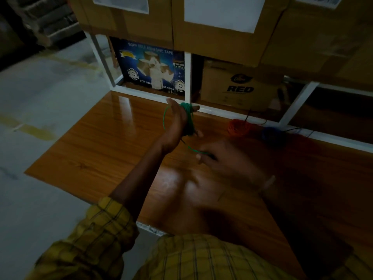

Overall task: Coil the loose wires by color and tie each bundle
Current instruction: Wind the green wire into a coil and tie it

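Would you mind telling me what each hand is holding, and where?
Left hand: green wire coil wound around its fingers. Right hand: pinches that wire's loose tail.

Dim, murky picture. Glare streaks the wooden tabletop [125, 102] at far left, the right side sinks into shadow, the right hand [218, 156] smears with motion blur, and edges bow.
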Tool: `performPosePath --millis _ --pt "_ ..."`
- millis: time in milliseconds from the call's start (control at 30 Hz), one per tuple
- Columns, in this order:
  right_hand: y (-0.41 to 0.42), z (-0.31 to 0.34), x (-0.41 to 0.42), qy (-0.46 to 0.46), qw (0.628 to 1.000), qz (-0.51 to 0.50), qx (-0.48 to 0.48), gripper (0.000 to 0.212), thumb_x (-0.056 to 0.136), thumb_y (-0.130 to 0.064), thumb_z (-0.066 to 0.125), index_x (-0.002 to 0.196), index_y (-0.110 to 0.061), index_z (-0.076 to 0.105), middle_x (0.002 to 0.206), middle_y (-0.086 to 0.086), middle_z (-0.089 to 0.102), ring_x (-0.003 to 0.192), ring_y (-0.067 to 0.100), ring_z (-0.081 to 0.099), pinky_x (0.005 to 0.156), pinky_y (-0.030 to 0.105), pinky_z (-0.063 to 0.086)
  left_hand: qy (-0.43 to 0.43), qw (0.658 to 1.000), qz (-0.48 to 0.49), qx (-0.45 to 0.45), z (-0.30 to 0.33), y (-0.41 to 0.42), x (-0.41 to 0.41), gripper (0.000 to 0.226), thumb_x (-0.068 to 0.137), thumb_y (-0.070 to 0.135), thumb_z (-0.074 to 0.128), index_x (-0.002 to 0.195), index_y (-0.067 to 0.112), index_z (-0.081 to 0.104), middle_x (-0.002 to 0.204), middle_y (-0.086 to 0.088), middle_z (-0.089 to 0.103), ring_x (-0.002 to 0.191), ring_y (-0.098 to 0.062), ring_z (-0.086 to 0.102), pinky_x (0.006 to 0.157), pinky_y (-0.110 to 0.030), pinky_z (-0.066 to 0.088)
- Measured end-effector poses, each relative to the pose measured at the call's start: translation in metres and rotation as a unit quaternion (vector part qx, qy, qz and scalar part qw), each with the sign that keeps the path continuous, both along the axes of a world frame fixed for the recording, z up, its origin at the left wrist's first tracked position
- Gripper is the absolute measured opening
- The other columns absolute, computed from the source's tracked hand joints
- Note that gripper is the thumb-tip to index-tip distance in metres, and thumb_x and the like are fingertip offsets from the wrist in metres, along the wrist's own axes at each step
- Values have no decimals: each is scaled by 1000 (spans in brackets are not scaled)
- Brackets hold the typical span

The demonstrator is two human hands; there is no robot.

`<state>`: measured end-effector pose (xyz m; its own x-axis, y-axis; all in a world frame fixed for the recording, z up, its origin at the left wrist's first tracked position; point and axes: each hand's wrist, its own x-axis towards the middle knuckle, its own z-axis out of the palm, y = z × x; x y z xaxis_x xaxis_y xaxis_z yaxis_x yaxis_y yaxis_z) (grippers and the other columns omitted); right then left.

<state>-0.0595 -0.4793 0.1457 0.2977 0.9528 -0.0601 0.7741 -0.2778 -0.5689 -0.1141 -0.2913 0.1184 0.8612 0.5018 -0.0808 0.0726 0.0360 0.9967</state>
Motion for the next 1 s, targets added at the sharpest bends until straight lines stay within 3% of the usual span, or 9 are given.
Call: performPosePath --millis 100,200,367,500,633,767,833,933,1000 --pt "-12 35 27 -7 1000 -8 3 17 103 -29 56 97 -25 71 82 -9 63 76 5 57 66 27 45 45 993 -95 54 10 -14 -19 119 80 89 -6 149 8 48 108 -16 68 80 -24 72 74 -37 57" --pt "-15 49 58 -50 996 -12 72 13 101 -31 60 95 -29 71 79 -14 62 74 1 57 65 28 45 70 977 -187 70 5 -18 -25 134 61 107 8 138 7 51 81 -8 74 70 -24 68 68 -34 55" --pt "-8 55 93 -87 983 -51 151 15 95 -28 70 92 -14 75 86 -3 70 82 16 65 75 37 50 56 961 -262 71 14 -44 -39 130 62 107 7 136 10 54 76 -8 70 69 -26 66 76 -42 57" --pt "-10 53 113 -82 970 -93 209 10 92 -17 75 92 -7 76 89 6 73 86 18 66 76 34 50 42 960 -274 47 17 -49 -43 134 62 105 4 141 7 52 72 -4 67 66 -20 63 72 -29 55" --pt "-8 29 122 -53 960 -145 234 11 94 -20 73 94 -9 78 94 3 73 91 13 67 81 31 52 4 956 -292 2 20 -50 -42 135 63 107 8 140 6 51 99 -18 67 71 -21 61 76 -36 55" --pt "-8 -5 115 28 959 -202 197 12 98 -21 66 102 -17 77 107 7 73 104 25 68 90 43 55 -39 948 -304 -81 25 -51 -36 137 65 104 0 149 5 44 144 -33 47 78 -22 60 74 -33 54" --pt "-9 -19 100 49 961 -208 175 15 100 -18 63 110 -16 74 112 3 71 106 18 65 92 39 56 -67 945 -288 -141 28 -51 -33 135 68 99 -3 154 3 38 152 -30 43 79 -22 61 73 -34 54" --pt "-11 -34 61 112 958 -230 127 17 102 -17 59 114 -13 70 111 -4 65 105 8 61 84 17 48 -117 936 -257 -211 35 -50 -26 134 71 98 -6 150 1 41 153 -32 44 84 -25 62 80 -36 55" --pt "-12 -48 39 133 956 -226 133 15 101 -17 62 105 -9 73 104 2 69 99 15 65 83 34 55 -152 933 -208 -252 38 -50 -20 124 74 96 -10 136 6 49 156 -27 48 84 -27 62 81 -40 53"
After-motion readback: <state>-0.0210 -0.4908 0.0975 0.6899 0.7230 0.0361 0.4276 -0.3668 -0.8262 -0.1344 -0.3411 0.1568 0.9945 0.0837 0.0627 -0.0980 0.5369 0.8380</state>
